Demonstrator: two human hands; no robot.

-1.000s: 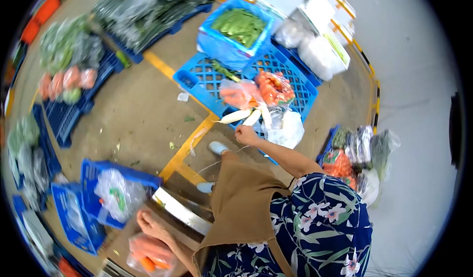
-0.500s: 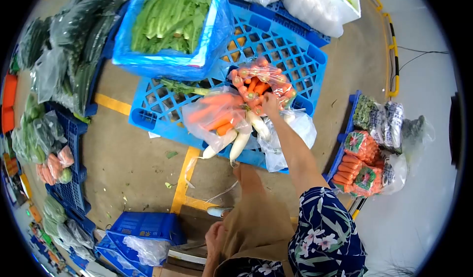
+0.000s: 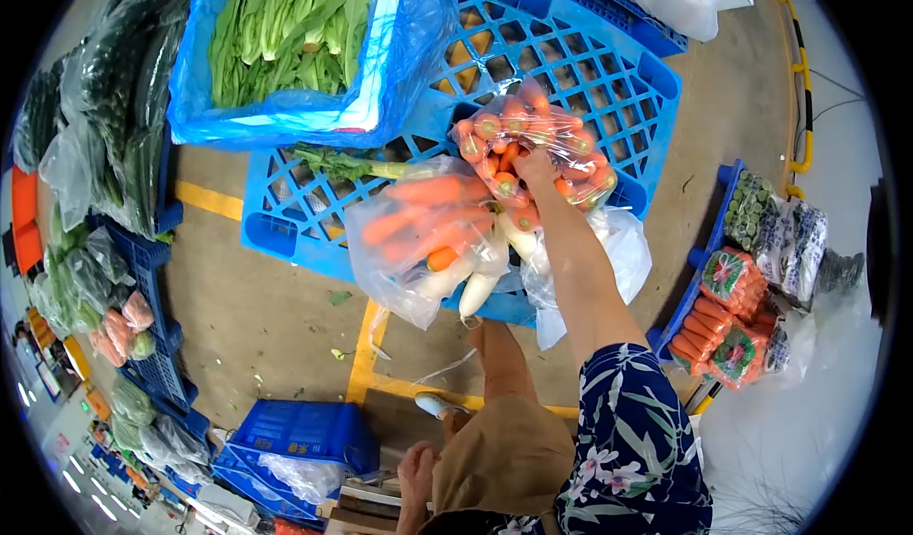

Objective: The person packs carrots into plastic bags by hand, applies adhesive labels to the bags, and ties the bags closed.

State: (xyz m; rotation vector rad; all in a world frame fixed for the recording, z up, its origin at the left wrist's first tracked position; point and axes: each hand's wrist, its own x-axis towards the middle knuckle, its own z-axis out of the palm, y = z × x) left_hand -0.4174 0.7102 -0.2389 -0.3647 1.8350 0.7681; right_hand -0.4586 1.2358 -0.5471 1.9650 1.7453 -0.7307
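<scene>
My right hand [image 3: 536, 168] reaches into the mouth of a clear plastic bag of carrots [image 3: 582, 145]. Its fingers are bent around a carrot [image 3: 509, 157] in the opening, the tips partly hidden. A second clear bag of larger carrots [image 3: 418, 226] lies just left of it. White radishes [image 3: 478, 294] poke out below that bag, over the edge of the blue pallet [image 3: 319, 261]. My left hand [image 3: 417, 470] hangs beside my thigh, fingers loosely curled and nothing visible in it.
A blue-lined box of leafy greens [image 3: 366, 116] stands on the pallet's far left. Bagged vegetables [image 3: 124, 88] are piled at left. Packed carrots [image 3: 728, 321] sit on a blue pallet at right. A blue crate [image 3: 304, 430] stands on the floor by my left side.
The view has shifted closer to the pallet, so the carrot bags appear larger. My right hand stays at the bag's opening, now deeper among the carrots. My left hand stays low by my thigh.
</scene>
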